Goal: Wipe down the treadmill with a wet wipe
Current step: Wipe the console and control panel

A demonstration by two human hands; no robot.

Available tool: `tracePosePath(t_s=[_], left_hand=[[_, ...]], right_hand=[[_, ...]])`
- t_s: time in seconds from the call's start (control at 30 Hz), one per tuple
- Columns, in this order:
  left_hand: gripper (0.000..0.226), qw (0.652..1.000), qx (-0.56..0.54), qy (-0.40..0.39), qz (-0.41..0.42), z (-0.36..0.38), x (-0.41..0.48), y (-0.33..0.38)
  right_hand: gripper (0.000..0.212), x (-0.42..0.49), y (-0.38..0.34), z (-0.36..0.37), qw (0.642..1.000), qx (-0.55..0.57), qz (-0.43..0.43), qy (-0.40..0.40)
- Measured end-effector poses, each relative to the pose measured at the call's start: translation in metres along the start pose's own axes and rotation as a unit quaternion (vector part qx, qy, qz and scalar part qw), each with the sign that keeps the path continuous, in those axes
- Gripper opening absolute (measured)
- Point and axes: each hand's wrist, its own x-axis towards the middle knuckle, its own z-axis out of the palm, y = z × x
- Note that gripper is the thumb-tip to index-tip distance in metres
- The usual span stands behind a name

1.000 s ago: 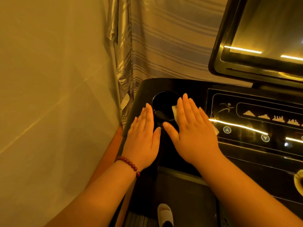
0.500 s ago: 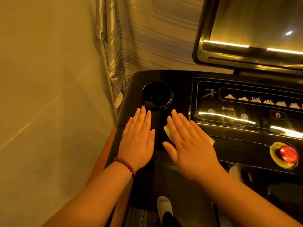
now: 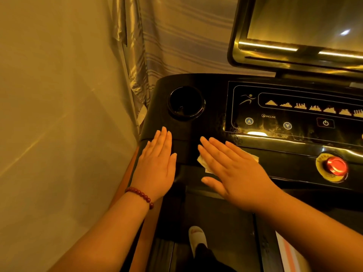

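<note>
The right hand (image 3: pixel 235 171) lies flat on the wet wipe (image 3: pixel 202 161), below and a little right of the cup holder (image 3: pixel 186 104), at the near edge of the treadmill console (image 3: pixel 196 132). Its grip is apart. The fingers are straight, the thumb is spread, and the palm presses the wipe down, with pale corners showing past either side of the hand.

The left hand (image 3: pixel 157 163) rests flat on the console below and left of the cup holder. Its grip is also apart and holds nothing. A red bead bracelet (image 3: pixel 140 195) circles that wrist.

Right of the cup holder sits the control panel (image 3: pixel 294 114). Further right and lower is the red emergency stop button (image 3: pixel 335 166). Far below the cup holder there is a white slipper (image 3: pixel 197 238).
</note>
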Motion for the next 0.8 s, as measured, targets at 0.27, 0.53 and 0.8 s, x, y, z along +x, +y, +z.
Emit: tracePosePath(t_s=[0.27, 0.53, 0.8], left_hand=[[0.061, 1.0, -0.02, -0.006, 0.01, -0.003, 0.0, -0.002], [0.055, 0.998, 0.048, -0.002, 0.028, -0.005, -0.003, 0.006], [0.057, 0.998, 0.059, -0.007, 0.029, -0.004, -0.004, 0.01]], right_hand=[[0.072, 0.025, -0.013, -0.005, 0.999, -0.01, -0.038, -0.018], [0.072, 0.004, -0.012, -0.01, 0.999, 0.015, 0.0, -0.029], [0.076, 0.002, -0.022, -0.007, 0.999, 0.024, 0.022, -0.017]])
